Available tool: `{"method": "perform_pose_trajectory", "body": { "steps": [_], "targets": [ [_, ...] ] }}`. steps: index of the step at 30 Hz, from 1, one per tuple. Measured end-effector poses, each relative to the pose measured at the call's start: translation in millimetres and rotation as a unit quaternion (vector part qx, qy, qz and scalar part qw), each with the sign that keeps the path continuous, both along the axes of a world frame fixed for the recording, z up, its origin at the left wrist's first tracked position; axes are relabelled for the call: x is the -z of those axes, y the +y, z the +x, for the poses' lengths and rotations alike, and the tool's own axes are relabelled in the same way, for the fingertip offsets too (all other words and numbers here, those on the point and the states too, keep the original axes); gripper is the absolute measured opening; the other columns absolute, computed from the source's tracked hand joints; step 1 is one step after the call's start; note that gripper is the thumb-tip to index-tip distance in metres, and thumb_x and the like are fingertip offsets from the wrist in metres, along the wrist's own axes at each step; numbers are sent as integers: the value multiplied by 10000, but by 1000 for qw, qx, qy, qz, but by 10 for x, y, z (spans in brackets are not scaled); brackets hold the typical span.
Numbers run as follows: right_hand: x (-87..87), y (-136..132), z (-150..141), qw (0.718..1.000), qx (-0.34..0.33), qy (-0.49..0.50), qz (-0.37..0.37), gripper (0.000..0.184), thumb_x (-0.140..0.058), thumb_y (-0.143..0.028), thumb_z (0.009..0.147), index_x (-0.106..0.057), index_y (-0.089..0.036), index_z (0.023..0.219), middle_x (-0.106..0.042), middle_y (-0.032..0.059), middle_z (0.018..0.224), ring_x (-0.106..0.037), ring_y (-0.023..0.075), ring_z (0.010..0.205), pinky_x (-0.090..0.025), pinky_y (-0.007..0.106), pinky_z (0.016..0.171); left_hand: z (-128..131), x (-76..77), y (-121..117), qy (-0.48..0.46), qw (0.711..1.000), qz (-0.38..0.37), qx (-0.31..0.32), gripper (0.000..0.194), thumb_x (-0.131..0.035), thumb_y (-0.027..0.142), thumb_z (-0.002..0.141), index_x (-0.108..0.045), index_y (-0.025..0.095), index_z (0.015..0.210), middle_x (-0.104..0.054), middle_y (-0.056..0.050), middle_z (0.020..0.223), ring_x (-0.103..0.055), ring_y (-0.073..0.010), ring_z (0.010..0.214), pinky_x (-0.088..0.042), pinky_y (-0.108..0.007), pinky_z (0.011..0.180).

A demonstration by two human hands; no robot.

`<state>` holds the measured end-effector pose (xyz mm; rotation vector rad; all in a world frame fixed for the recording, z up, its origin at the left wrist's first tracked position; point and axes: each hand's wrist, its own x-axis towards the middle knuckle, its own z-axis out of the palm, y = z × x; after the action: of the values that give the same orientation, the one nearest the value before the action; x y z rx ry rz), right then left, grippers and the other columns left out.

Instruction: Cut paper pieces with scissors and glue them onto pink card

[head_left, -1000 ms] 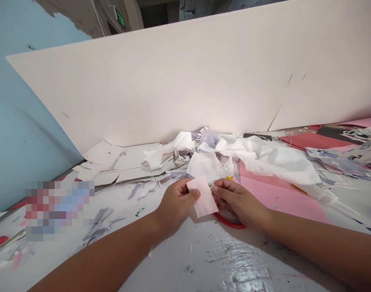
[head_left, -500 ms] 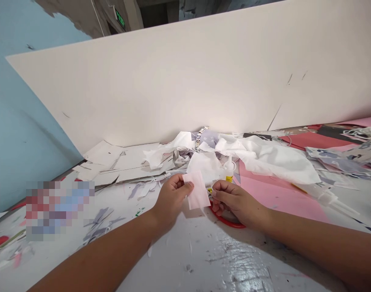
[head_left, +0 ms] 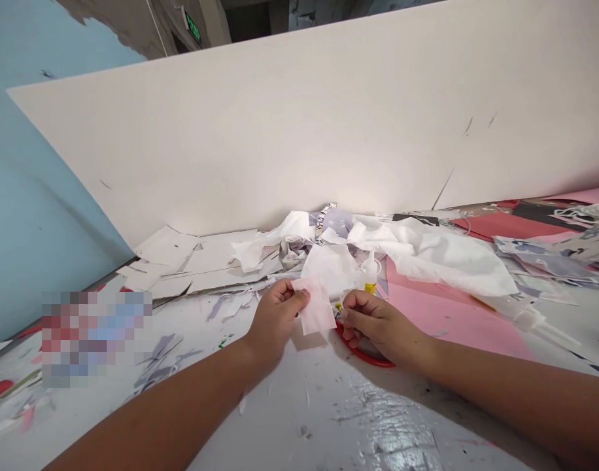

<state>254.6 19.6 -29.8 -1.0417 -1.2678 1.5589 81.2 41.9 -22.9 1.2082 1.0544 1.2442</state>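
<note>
My left hand (head_left: pixel 274 316) pinches a small pale pink piece of thin paper (head_left: pixel 315 307) between thumb and fingers, holding it just above the white table (head_left: pixel 329 418). My right hand (head_left: pixel 373 324) rests beside it with fingers curled closed around something small and yellowish that I cannot make out. Under the right hand lies a red ring-shaped object (head_left: pixel 363 353). A small glue bottle (head_left: pixel 370 271) with a yellow label stands just behind the hands.
A heap of white cloth and paper scraps (head_left: pixel 427 252) lies behind the hands against a large leaning white board (head_left: pixel 304 131). Pink sheets (head_left: pixel 456 320) cover the table at right, with a clear glue tube (head_left: pixel 520 317). Cut scraps lie at left.
My left hand has drawn the pink paper up and to the left, away from my right hand, which let go of its edge and stayed over the red ring.
</note>
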Motion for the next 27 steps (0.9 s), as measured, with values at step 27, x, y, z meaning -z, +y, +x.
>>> {"method": "perform_pose_trajectory", "body": {
  "steps": [27],
  "targets": [
    [-222,44,186,782,-33,-578,231,174,-555,-366,714,-545,-193,699,-565,85,810,-509,203,633,-290,288,512,-85,25,97,126,990,12,-59,247,-537,305,704,-532,213,933,-564,1,701,-489,-108,528,-397,-217,484]
  ]
}}
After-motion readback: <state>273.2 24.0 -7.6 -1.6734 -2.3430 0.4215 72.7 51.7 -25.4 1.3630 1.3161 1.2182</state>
